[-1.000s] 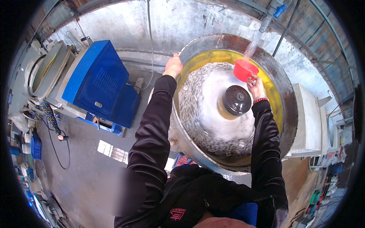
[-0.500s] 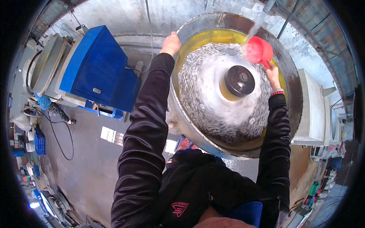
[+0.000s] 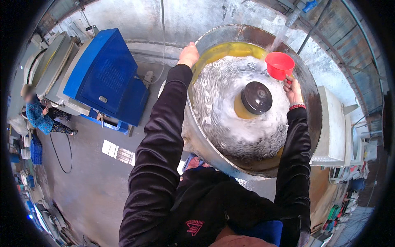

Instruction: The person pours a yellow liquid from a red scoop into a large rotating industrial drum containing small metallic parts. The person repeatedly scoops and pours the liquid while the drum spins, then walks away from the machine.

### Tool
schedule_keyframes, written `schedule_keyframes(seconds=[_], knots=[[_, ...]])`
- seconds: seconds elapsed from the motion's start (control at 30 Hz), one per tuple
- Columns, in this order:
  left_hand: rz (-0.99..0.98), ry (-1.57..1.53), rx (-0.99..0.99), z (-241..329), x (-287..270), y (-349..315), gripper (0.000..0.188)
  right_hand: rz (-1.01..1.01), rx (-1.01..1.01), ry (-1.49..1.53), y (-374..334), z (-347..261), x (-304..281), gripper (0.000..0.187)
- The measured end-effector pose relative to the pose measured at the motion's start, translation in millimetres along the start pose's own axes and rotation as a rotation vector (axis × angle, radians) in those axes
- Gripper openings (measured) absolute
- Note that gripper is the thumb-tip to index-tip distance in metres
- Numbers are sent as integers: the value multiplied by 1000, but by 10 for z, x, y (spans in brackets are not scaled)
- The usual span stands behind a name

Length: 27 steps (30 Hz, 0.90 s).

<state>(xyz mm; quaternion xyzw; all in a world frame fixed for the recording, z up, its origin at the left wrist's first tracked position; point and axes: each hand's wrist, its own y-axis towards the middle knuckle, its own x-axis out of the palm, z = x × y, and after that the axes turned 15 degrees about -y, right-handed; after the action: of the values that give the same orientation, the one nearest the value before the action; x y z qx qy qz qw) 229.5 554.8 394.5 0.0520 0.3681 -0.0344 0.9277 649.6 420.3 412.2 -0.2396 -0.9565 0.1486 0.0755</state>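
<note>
A large round metal tub (image 3: 316, 123) stands before me, filled with small shiny pieces swirling in foamy water. From its middle rises a post with a dark round cap (image 3: 256, 98). My left hand (image 3: 189, 55) is closed on the tub's rim at the upper left. My right hand (image 3: 293, 88) grips the short handle of a red plastic dipper (image 3: 280, 66) above the tub's far right side. The dipper's mouth faces up and towards me; I cannot tell how much water is in it. Beside it, a water stream (image 3: 277, 40) falls from a pipe into the tub.
Left of the tub stands a blue machine cabinet (image 3: 103, 78). Further left, another person (image 3: 39, 115) is beside a round grey machine. A pale box-shaped housing (image 3: 331, 127) adjoins the tub's right. A hose (image 3: 163, 41) hangs against the far wall.
The red dipper has turned from tilted, with water splashing at it, to mouth up beside the stream. My left hand stays on the rim. The person at the left has come further into view.
</note>
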Motion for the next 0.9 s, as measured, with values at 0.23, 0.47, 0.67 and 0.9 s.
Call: schedule_keyframes(seconds=[0.23, 0.47, 0.67, 0.9], knots=[[7, -56, -63, 18, 2, -16, 28, -67, 70, 63, 273, 192, 440, 8], [11, -67, -93, 72, -28, -48, 29, -34, 94, 203, 289, 479, 612, 5], [-23, -56, -85, 81, -44, -62, 30, -112, 65, 291, 239, 421, 579, 5], [-1, -54, -71, 39, -14, -22, 28, -119, -13, 132, 213, 442, 346, 12]])
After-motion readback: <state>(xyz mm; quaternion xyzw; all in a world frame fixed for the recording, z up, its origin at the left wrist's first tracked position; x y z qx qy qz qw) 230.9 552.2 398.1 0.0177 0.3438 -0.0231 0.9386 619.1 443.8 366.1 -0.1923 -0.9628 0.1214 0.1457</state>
